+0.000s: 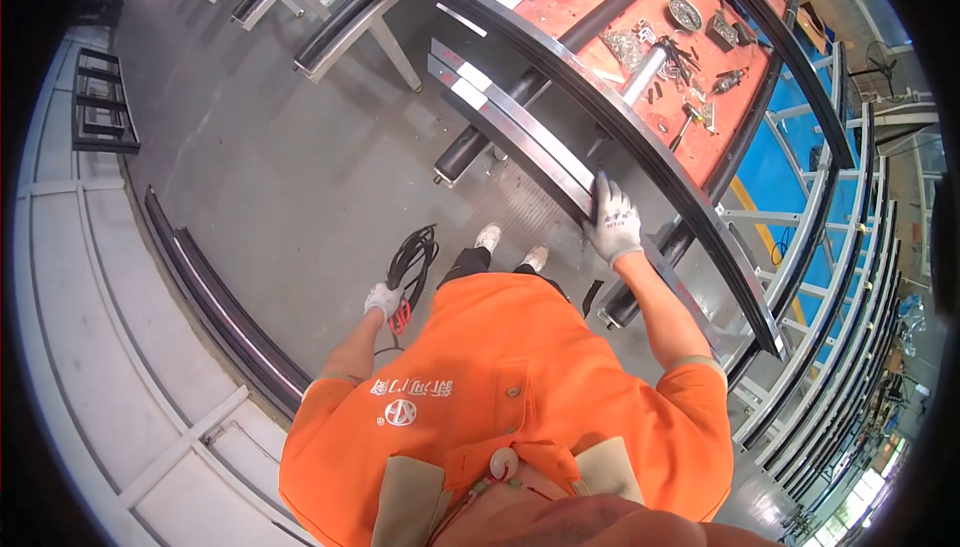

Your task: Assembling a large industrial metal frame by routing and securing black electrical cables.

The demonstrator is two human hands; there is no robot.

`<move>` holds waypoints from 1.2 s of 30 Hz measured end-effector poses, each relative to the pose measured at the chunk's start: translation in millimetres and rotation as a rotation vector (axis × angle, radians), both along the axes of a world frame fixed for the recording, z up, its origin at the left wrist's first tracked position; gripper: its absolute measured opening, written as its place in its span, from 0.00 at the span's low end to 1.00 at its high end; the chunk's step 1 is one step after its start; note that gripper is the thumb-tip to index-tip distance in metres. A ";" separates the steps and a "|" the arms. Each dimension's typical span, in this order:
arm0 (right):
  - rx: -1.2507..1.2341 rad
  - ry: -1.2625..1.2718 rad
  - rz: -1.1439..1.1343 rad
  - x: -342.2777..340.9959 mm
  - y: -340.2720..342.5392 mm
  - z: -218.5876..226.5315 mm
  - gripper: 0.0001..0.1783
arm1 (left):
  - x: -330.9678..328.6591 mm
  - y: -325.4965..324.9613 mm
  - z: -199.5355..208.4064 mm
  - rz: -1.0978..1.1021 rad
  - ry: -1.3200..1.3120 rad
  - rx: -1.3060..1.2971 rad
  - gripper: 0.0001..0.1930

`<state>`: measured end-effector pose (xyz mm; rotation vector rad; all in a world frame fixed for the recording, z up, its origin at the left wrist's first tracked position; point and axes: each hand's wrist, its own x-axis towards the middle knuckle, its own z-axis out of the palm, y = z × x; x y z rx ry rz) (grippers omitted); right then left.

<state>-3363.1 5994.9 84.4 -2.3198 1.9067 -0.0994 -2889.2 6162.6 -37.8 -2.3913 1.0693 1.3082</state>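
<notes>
My left hand point(381, 299), in a white glove, hangs low at my left side, closed on a looped bundle of black cable point(410, 257). A short red length point(401, 318) of it shows beside the fingers. My right hand point(614, 222), gloved in white with grey fingers, grips a long silver aluminium profile point(540, 147) ahead of me to the right. Its fingers lie over the profile's edge; the underside of the grip is hidden. White labels point(468, 85) mark the profile's far part. Black rollers point(487, 127) pass beneath it.
Past the profile, a long dark frame bar point(590, 82) borders a red-topped workbench point(560, 12) with loose hardware, a round dish point(685, 14) and tools. Racks of long bars point(830, 277) stand to the right. Dark profiles point(215, 292) lie along the left wall, near a black frame point(103, 102).
</notes>
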 end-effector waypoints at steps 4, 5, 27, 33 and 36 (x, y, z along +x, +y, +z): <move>-0.379 0.136 0.049 -0.9 21.7 5.4 0.22 | -12.8 -5.6 4.1 0.059 0.040 -0.053 0.22; -0.374 0.135 0.045 -1.6 23.8 4.8 0.22 | -13.1 -6.6 2.9 0.054 0.038 -0.048 0.22; 0.136 0.137 0.174 -13.7 21.9 15.1 0.19 | 1.3 -42.0 -37.0 -0.062 0.052 -0.001 0.21; 0.176 0.088 0.025 -4.7 39.8 15.2 0.19 | 3.8 -54.3 -26.6 -0.086 0.057 0.007 0.20; 0.182 0.103 -0.013 -8.7 44.0 9.0 0.19 | 2.4 -64.3 -23.4 -0.107 0.065 0.005 0.20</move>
